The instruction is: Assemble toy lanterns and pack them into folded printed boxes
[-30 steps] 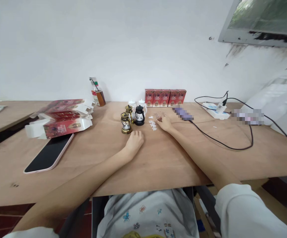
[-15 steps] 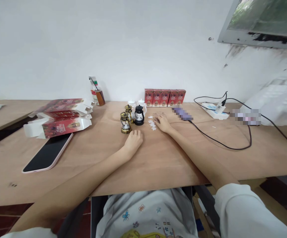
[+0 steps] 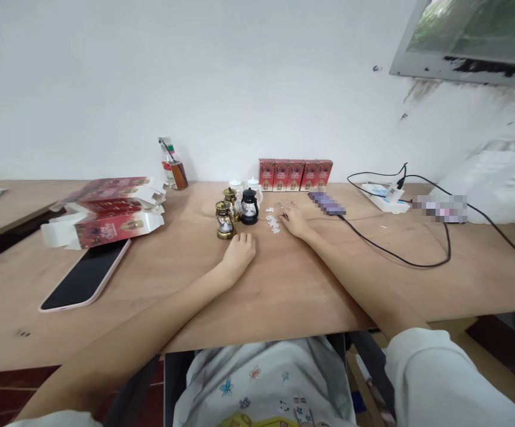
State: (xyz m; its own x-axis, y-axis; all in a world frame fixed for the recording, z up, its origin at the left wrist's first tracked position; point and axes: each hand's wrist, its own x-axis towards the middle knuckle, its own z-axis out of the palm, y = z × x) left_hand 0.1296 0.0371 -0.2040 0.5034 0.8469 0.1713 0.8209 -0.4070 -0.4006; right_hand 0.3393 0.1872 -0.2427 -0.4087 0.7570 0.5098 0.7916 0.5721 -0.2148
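Note:
My left hand [image 3: 239, 252] rests on the table with its fingers curled under, just in front of a bronze-coloured miniature lantern [image 3: 225, 222]; nothing shows in it. Behind that lantern are another bronze one [image 3: 231, 198] and white ones [image 3: 254, 185]. A black miniature lantern [image 3: 249, 209] stands upright to their right. My right hand [image 3: 296, 222] lies on the table beside a small scatter of white pieces [image 3: 273, 223]. Its fingers are bent together, with a tiny dark spot at the fingertips that I cannot make out. Some clear bits lie just beyond them.
Red printed boxes [image 3: 295, 175] stand against the wall. Flattened red-and-white cartons [image 3: 119, 216] and a phone [image 3: 86, 279] lie at left, with a bottle [image 3: 175, 172] behind. At right are a purple device [image 3: 327, 203], a black cable [image 3: 400, 258] and a white power strip [image 3: 382, 198].
The fingers of my right hand have shifted slightly and look more drawn in beside the white pieces. My left hand and the lanterns keep their places.

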